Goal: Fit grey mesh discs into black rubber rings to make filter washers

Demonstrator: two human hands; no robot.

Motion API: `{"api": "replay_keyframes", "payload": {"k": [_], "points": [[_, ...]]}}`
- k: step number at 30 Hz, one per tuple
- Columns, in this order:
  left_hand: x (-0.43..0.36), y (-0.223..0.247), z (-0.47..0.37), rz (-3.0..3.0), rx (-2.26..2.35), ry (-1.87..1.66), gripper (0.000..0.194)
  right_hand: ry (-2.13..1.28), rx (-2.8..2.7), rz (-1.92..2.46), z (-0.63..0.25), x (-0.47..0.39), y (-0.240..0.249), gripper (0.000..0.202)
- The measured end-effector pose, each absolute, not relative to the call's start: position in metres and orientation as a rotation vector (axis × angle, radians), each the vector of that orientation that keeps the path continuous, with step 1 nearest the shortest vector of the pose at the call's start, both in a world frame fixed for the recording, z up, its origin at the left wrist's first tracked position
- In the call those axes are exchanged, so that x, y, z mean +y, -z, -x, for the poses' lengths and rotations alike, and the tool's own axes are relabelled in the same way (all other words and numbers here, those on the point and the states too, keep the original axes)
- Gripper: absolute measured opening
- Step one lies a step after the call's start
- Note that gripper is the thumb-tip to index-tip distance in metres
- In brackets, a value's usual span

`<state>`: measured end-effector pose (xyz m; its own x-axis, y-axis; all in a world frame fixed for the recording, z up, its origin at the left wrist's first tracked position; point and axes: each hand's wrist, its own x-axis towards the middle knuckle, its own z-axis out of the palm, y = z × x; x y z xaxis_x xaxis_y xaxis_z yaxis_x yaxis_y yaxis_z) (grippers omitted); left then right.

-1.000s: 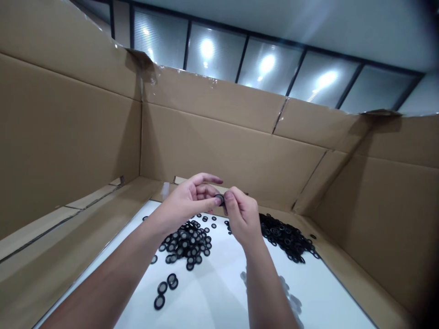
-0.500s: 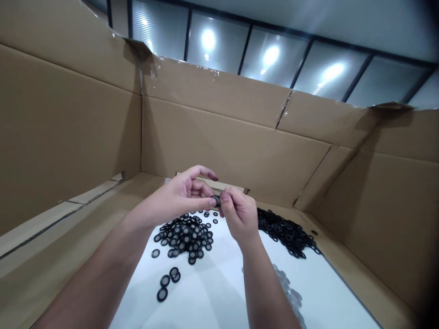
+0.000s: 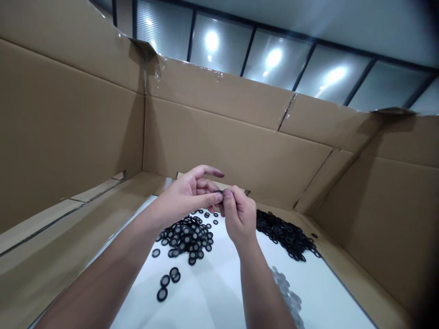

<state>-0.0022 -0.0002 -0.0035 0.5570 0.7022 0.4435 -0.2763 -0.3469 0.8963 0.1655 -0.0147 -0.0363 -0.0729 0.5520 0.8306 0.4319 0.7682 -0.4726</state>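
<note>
A small black ring (image 3: 218,192) is pinched between my two hands, mostly covered by the thumbs. My left hand (image 3: 202,189) grips its left side with thumb and fingers, the index finger stretched out above. On the other side my right hand (image 3: 238,208) holds it between thumb and curled fingers. Below and left of the hands lies a pile of black rings with grey centres (image 3: 187,237). Several more such discs (image 3: 165,280) lie nearer. A heap of black rings (image 3: 286,233) is at the right, and pale translucent discs (image 3: 288,292) lie beside my right forearm.
The pieces lie on a white board (image 3: 206,292). Tall cardboard walls (image 3: 219,119) stand at the back and both sides. One loose black ring (image 3: 314,235) rests beyond the board's right edge.
Both thumbs have closed further over the ring, hiding more of it. My left hand has shifted slightly right, toward my right hand. The piles look unchanged.
</note>
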Motion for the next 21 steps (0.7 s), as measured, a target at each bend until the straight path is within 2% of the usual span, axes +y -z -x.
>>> {"api": "replay_keyframes", "payload": {"k": [9, 21], "points": [[0.0036, 0.0068, -0.0029, -1.486, 0.322, -1.078, 0.054, -0.363, -1.685, 0.761, -0.1715, -0.0144, 0.0346, 0.036], [0.0066, 0.0113, -0.0067, -1.496, 0.345, -1.109, 0.056, -0.244, -1.700, 0.808, -0.1716, -0.0196, 0.0264, 0.040]]}}
